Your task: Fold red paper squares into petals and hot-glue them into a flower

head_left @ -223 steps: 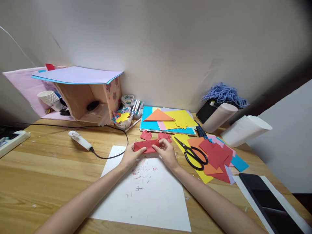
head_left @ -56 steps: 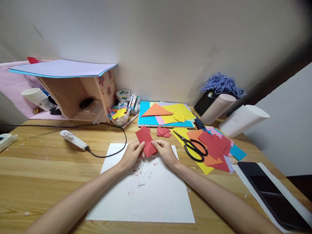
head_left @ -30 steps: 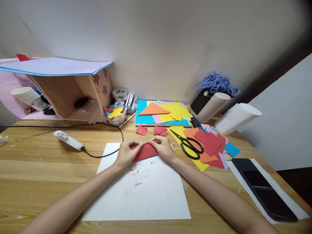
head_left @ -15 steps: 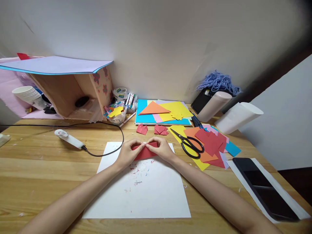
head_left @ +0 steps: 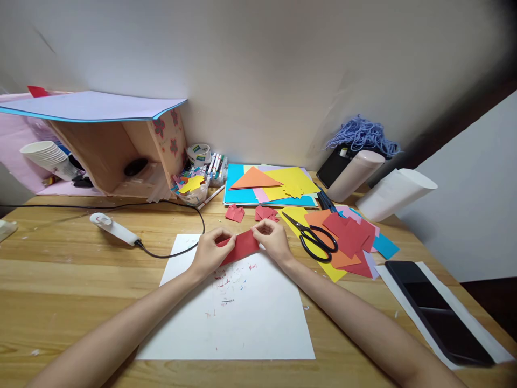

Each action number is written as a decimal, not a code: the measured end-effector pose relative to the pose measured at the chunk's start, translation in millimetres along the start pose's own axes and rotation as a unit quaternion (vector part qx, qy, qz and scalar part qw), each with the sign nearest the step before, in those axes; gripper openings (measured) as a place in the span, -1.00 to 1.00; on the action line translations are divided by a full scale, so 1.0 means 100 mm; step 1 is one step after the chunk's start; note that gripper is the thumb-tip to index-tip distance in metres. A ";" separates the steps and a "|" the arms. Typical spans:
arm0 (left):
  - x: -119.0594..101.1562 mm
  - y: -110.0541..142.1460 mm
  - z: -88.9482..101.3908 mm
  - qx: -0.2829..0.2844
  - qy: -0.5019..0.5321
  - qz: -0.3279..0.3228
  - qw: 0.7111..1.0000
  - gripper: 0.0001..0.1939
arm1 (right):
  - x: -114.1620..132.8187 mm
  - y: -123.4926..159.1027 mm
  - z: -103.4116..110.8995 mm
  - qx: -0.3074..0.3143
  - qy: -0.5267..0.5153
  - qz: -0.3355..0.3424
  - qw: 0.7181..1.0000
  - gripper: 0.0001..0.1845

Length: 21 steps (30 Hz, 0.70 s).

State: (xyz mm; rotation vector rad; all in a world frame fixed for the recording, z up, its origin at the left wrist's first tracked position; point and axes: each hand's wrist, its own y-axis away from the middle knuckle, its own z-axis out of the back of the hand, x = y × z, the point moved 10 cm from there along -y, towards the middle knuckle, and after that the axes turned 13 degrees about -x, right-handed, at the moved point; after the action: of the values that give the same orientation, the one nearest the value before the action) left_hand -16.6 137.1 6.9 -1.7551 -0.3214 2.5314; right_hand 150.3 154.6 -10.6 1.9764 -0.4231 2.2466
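Paper, red and folded into a narrow band, spans the gap between your two hands over the far part of the white sheet; its right end sits slightly higher in view than its left. You hold the left end in a narrow pinch of your left hand, thumb on the near face, fingers curled behind. You pinch the upper right corner between thumb and fingertips of your right hand. Whether the paper touches the sheet below, you cannot tell from this view.

Sheet surface: red, blue and dark streaks, nearer you than the paper. Just beyond your hands you have two small folded red pieces, the left one apart from the right one. To your right, black-handled scissors lie across yellow and orange paper, beside loose red sheets. Behind the folded pieces, an orange triangle rests on a coloured paper stack. To your left, a white corded device lies on the wooden table.
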 end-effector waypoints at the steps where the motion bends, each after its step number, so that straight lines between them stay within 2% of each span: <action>1: 0.01 -0.01 0.01 -0.003 -0.004 0.002 1.000 -0.78 | -0.01 -0.02 0.04 -0.017 -0.007 -0.006 1.000 -0.80; 4: 0.02 -0.03 0.04 -0.009 -0.012 0.003 1.000 -0.78 | 0.00 -0.03 0.04 -0.008 -0.037 -0.010 0.999 -0.74; 8: 0.01 -0.03 0.01 0.003 -0.008 -0.007 1.000 -0.77 | 0.11 0.10 -0.18 0.104 -0.016 0.037 0.994 -0.74; 10: 0.01 -0.02 -0.02 0.016 -0.002 -0.005 1.000 -0.77 | 0.15 0.16 -0.23 0.126 0.011 0.058 0.990 -0.75; 16: 0.00 -0.01 -0.08 0.041 0.006 0.005 0.999 -0.78 | 0.27 0.23 -0.22 0.114 0.055 0.109 0.986 -0.77; 21: 0.05 -0.05 0.01 0.003 -0.025 0.011 1.000 -0.78 | 0.21 0.13 -0.10 0.059 0.005 0.074 0.996 -0.76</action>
State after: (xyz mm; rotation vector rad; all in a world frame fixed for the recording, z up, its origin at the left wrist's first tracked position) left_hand -19.7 142.5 3.0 -1.7043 -0.2983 2.5930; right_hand 134.7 143.5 7.0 2.0526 -0.4593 2.4216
